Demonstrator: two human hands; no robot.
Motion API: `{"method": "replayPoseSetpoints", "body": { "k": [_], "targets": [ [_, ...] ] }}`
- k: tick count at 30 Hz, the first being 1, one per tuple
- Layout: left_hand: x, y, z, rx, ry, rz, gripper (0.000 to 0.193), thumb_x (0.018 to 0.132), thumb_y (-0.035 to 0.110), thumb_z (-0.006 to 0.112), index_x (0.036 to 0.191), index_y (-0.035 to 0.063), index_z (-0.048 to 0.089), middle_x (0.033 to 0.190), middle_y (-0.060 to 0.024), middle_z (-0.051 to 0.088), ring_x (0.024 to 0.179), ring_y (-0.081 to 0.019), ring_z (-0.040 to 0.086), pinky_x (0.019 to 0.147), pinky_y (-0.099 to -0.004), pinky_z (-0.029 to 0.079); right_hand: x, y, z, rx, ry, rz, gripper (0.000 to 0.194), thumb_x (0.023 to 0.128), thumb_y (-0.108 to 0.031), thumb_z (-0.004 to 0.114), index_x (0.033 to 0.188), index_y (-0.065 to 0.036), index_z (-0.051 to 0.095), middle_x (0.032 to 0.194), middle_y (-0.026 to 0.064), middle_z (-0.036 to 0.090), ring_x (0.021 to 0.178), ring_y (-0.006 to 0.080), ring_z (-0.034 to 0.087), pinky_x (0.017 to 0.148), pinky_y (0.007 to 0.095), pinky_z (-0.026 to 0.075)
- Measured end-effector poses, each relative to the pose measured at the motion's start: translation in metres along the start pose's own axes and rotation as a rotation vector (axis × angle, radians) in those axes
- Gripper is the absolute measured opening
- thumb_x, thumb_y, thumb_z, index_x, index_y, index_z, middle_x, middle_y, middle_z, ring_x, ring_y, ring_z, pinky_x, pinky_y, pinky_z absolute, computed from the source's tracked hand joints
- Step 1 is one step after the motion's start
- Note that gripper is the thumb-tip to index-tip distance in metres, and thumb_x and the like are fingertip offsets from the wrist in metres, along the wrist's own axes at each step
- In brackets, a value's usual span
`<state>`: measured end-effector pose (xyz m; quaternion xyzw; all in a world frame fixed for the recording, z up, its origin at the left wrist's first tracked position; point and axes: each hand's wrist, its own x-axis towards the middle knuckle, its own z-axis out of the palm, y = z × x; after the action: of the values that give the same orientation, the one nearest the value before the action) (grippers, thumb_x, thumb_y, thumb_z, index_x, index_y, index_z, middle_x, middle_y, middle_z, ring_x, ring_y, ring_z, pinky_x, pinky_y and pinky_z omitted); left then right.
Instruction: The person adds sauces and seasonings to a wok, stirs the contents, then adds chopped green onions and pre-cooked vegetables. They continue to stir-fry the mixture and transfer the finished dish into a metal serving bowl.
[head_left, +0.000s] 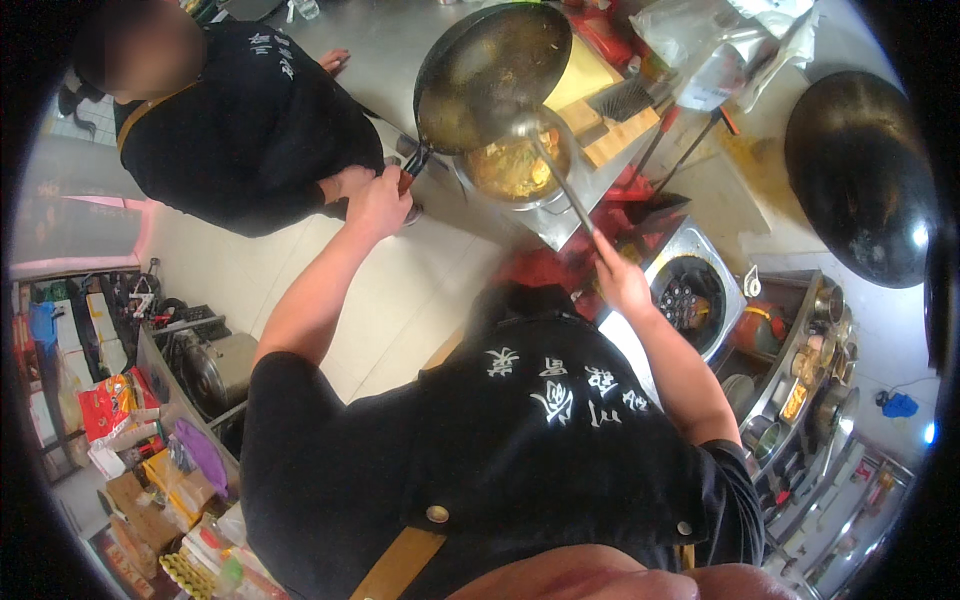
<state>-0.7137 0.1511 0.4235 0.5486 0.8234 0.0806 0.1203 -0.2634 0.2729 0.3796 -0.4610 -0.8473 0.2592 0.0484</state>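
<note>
My left hand grips the handle of a dark wok. The wok is tipped steeply, its lower rim above a round metal pot. Yellowish cooked food in broth fills much of that pot, and steam blurs its far side. In my right hand is the long metal shaft of a ladle; its blurred bowl end reaches between the wok and the food.
Close to my left hand stands a co-worker in black. A stove burner sits by my right forearm. Another wok is at far right. Wooden boards lie beside the pot. Shelves with bowls are right; a stockpot is left.
</note>
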Motion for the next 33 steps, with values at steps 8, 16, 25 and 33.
{"method": "replayPoseSetpoints", "body": {
  "k": [8, 16, 25, 33],
  "targets": [
    [0.003, 0.005, -0.002, 0.048, 0.083, 0.035, 0.026, 0.096, 0.028, 0.062, 0.112, 0.0068, 0.059, 0.096, -0.0204, 0.075, 0.091, -0.0415, 0.072, 0.080, -0.0524, 0.055, 0.003, 0.010, 0.007, 0.036, 0.017, -0.011, 0.067, 0.100, -0.016, 0.062, 0.160, -0.037, 0.042, 0.093, 0.0246, 0.072, 0.084, 0.0448, 0.071, 0.075, 0.0571, 0.055],
    [-0.001, 0.019, -0.018, -0.057, 0.002, -0.046, 0.026, 0.095, 0.023, 0.061, 0.116, 0.0085, 0.062, 0.103, -0.0136, 0.077, 0.098, -0.0371, 0.073, 0.086, -0.0470, 0.056, 0.011, 0.021, 0.010, 0.015, 0.185, -0.190, 0.067, 0.100, -0.017, 0.061, 0.161, -0.037, 0.042, 0.096, 0.0236, 0.073, 0.084, 0.0432, 0.071, 0.077, 0.0543, 0.056],
    [-0.004, 0.011, -0.037, -0.030, 0.017, -0.087, 0.026, 0.094, 0.022, 0.062, 0.115, 0.0072, 0.063, 0.100, -0.0167, 0.076, 0.097, -0.0378, 0.072, 0.086, -0.0476, 0.056, -0.015, 0.036, 0.004, 0.329, 0.048, -0.114, 0.065, 0.102, -0.014, 0.062, 0.162, -0.031, 0.042, 0.127, 0.0199, 0.071, 0.104, 0.0371, 0.073, 0.092, 0.0430, 0.058],
    [-0.012, 0.027, -0.057, -0.225, -0.070, -0.138, 0.029, 0.095, 0.025, 0.064, 0.115, 0.0044, 0.063, 0.101, -0.0208, 0.073, 0.099, -0.0399, 0.070, 0.086, -0.0469, 0.054, 0.008, -0.011, -0.028, 1.083, -0.188, 0.094, 0.066, 0.106, -0.006, 0.058, 0.166, -0.023, 0.035, 0.070, -0.0029, 0.052, 0.055, 0.0072, 0.048, 0.052, 0.0237, 0.041]
  ]
}}
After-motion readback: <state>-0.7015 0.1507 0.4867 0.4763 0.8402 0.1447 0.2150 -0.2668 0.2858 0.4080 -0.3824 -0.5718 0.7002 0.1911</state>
